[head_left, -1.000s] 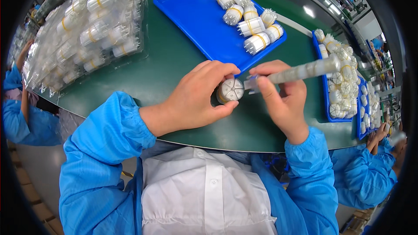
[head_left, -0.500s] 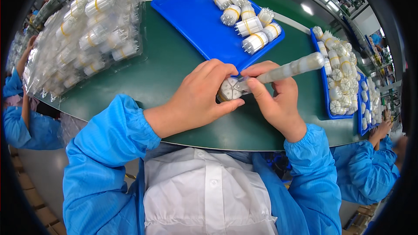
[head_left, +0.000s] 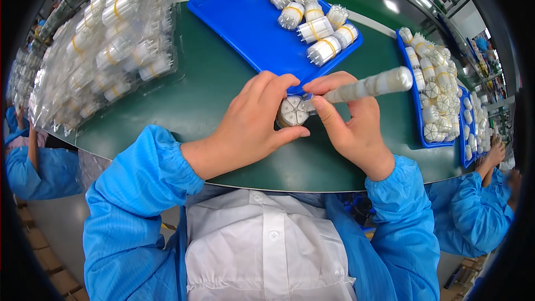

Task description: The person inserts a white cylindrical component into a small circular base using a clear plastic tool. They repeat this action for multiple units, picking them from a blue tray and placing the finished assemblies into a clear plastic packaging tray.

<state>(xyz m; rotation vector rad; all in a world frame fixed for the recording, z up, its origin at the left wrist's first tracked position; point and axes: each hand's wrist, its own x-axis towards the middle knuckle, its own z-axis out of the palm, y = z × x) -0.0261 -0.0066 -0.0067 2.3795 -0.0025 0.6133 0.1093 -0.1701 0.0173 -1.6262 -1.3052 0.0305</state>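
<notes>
My left hand (head_left: 248,120) is closed round a short round bundle of white wedge-shaped pieces (head_left: 293,112), its segmented end facing up. Between the thumb and fingers of my right hand (head_left: 354,125) is a pen-like tool with a thick, translucent whitish handle (head_left: 373,85). The handle slants up to the right, and the tool's tip meets the right edge of the bundle. My fingers partly hide that tip, so its exact shape cannot be made out.
A blue tray (head_left: 234,19) with several banded white bundles (head_left: 315,29) lies just beyond my hands. Stacked clear plastic trays of bundles (head_left: 111,50) stand at left. Another filled blue tray (head_left: 415,97) is at right. Co-workers' blue sleeves (head_left: 471,206) show at both sides.
The tool's tip has shifted slightly away from the middle of the bundle's end toward its right edge, uncovering more of the segmented face. Both hands keep their grip.
</notes>
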